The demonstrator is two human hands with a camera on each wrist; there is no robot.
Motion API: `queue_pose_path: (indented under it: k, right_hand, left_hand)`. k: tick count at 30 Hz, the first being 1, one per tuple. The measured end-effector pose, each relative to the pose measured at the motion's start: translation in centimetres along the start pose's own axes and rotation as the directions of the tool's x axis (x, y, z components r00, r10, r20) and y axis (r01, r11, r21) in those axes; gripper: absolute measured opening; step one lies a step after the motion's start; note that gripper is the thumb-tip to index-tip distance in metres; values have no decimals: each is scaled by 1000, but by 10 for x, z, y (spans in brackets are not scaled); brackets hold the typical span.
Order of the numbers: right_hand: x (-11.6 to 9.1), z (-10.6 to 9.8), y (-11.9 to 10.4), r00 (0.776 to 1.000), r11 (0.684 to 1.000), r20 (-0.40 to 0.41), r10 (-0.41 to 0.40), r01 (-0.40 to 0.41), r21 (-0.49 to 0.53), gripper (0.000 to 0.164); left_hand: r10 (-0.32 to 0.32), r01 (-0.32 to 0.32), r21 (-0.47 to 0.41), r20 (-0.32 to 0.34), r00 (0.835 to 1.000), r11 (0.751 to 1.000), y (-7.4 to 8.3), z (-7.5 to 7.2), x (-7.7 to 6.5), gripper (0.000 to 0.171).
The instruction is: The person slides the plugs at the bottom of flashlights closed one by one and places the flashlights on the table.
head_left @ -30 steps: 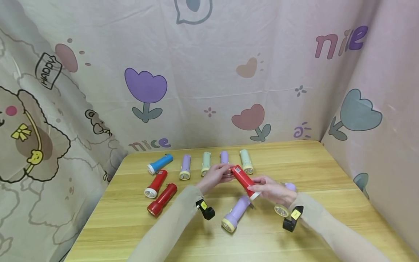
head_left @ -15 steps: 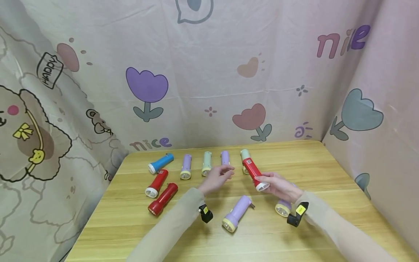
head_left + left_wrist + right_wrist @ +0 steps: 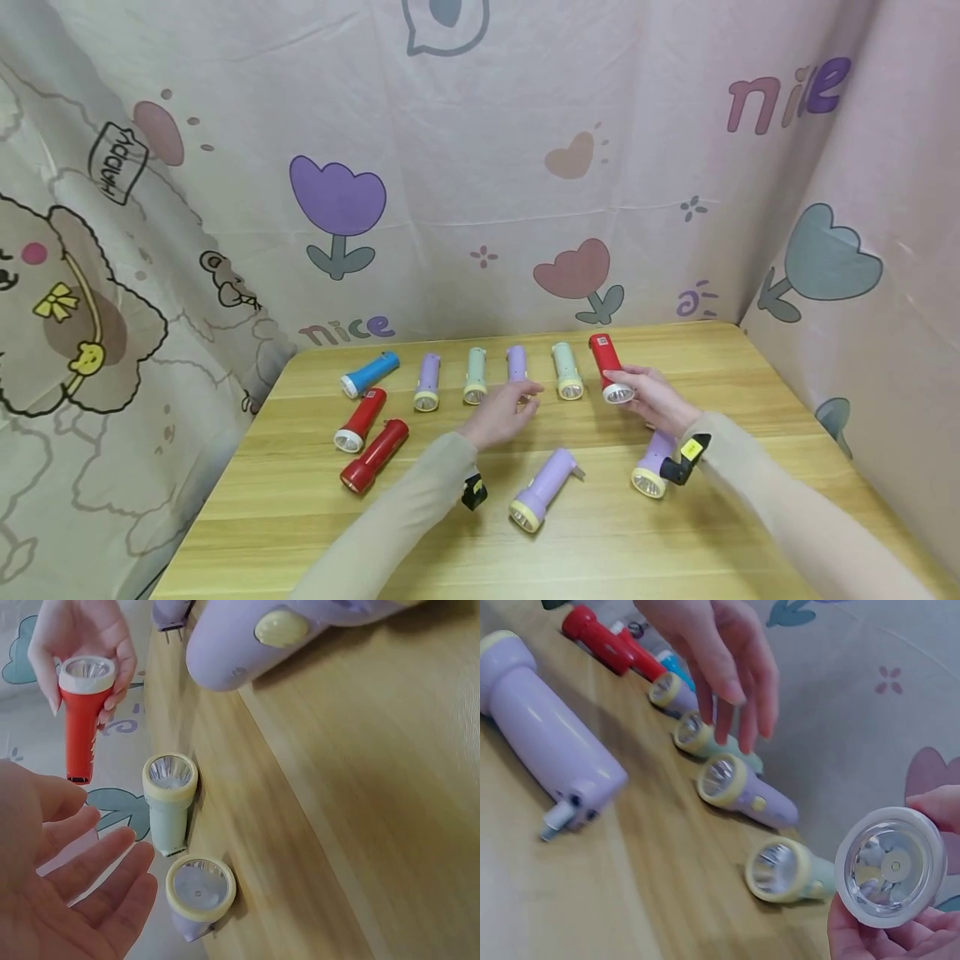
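My right hand (image 3: 658,402) grips a red flashlight (image 3: 606,358) near its white head, over the back right of the table. In the right wrist view, its round lens (image 3: 891,866) faces the camera. My left hand (image 3: 504,412) holds nothing; its fingers are loosely bent in front of a purple flashlight (image 3: 517,364) and partly cover it. Left of the red flashlight lies a mint green flashlight (image 3: 567,371). Under my right wrist is another purple flashlight (image 3: 653,467), partly hidden. One more purple flashlight (image 3: 546,490), with its plug folded out, lies between my forearms.
At the left of the wooden table (image 3: 285,525) lie a blue flashlight (image 3: 371,373), a red flashlight with a white head (image 3: 361,420) and an all-red flashlight (image 3: 375,456). A purple flashlight (image 3: 427,382) and a mint flashlight (image 3: 476,375) continue the back row. A printed curtain (image 3: 465,183) hangs behind.
My left hand has come off the red flashlight. My right hand has carried it right and back, past the mint flashlight, and turned it more upright in the head view.
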State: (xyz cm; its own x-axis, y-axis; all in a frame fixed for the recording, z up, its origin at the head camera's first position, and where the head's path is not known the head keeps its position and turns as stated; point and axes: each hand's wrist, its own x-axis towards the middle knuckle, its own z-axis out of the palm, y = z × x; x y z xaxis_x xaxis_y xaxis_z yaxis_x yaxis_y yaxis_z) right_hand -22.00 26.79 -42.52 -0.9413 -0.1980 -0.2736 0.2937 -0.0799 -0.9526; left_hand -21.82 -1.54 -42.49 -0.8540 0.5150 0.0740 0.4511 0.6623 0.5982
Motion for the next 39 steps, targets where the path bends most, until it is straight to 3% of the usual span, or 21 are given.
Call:
queue_pose_path:
  k: [8, 13, 22, 31, 39]
  right_hand:
    - [17, -10, -14, 997, 991, -79, -27, 16, -131, 63]
    - [32, -14, -15, 994, 975, -104, -36, 12, -221, 62]
    - [53, -10, -15, 974, 929, -227, -22, -63, -364, 66]
    - [62, -12, -7, 961, 910, -276, -10, -106, -402, 56]
    - [67, -16, 1, 951, 882, -309, 19, -162, -443, 54]
  left_hand:
    - [33, -36, 158, 21, 999, 987, 3, 2, 2, 37]
    - [50, -54, 209, 25, 998, 976, 3, 3, 2, 38]
    - [61, -65, 319, 23, 998, 946, 4, 3, 4, 39]
    - [89, -96, 426, 36, 995, 900, 5, 8, 8, 39]
    - [98, -104, 433, 37, 994, 895, 8, 7, 7, 38]
